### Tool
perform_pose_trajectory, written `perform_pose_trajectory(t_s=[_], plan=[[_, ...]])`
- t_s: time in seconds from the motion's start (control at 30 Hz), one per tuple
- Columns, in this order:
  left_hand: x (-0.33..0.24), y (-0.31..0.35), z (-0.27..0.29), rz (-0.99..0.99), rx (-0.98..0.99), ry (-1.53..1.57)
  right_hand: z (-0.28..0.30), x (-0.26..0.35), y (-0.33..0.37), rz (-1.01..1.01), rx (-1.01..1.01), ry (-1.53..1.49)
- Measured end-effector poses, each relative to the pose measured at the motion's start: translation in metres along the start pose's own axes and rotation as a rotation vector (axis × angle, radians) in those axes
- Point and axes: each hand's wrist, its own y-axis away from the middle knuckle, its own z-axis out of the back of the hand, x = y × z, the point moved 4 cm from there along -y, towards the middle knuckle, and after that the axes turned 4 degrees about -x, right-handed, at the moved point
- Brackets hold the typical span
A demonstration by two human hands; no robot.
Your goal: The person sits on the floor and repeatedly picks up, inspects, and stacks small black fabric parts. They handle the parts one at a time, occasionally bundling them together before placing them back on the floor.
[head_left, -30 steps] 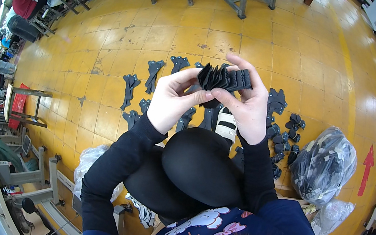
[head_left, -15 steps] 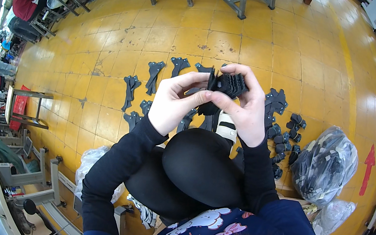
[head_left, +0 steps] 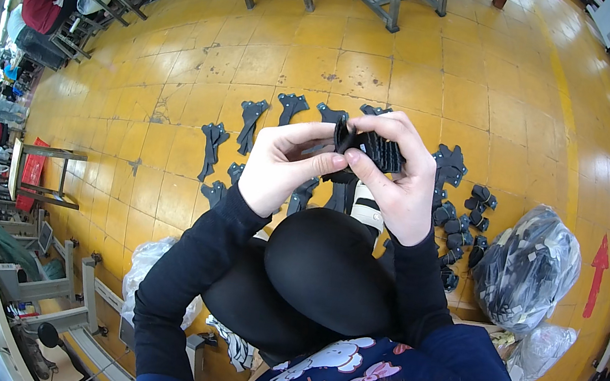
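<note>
Above my knees, both hands are closed on a stack of thin black fabric pieces [head_left: 381,153]. My right hand [head_left: 401,175] grips most of the stack between thumb and fingers, and its layered edges face away to the right. My left hand [head_left: 287,162] pinches pieces at the stack's left end, with a gap between them and the rest. The two thumbs nearly meet at the near side. On the floor beyond and left of my hands lie several small bundles of black pieces [head_left: 249,124]. Part of the stack is hidden behind my fingers.
Right of my legs are black rolled bundles [head_left: 459,232] and a clear plastic bag full of dark pieces [head_left: 528,266]. A red stool-like stand [head_left: 30,175] is at the left. Metal table legs [head_left: 395,1] stand at the far side. A person in red [head_left: 41,7] sits at far left.
The stack has turned in my hands, and its right part is now more covered by my right fingers. The left-end pieces have parted from the rest. My right hand has shifted slightly.
</note>
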Motion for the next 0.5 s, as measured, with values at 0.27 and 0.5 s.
perform_pose_trajectory(t_s=[0.27,0.5], plan=[[-0.0057,0.0021,-0.0041,-0.067,0.061,0.049,0.0014,0.0045,0.0041,0.024,0.007,0.011],[-0.0032,0.0024,-0.0052,0.002,0.052,0.148,0.0040,-0.0014,0.0068,0.008,0.005,0.005]])
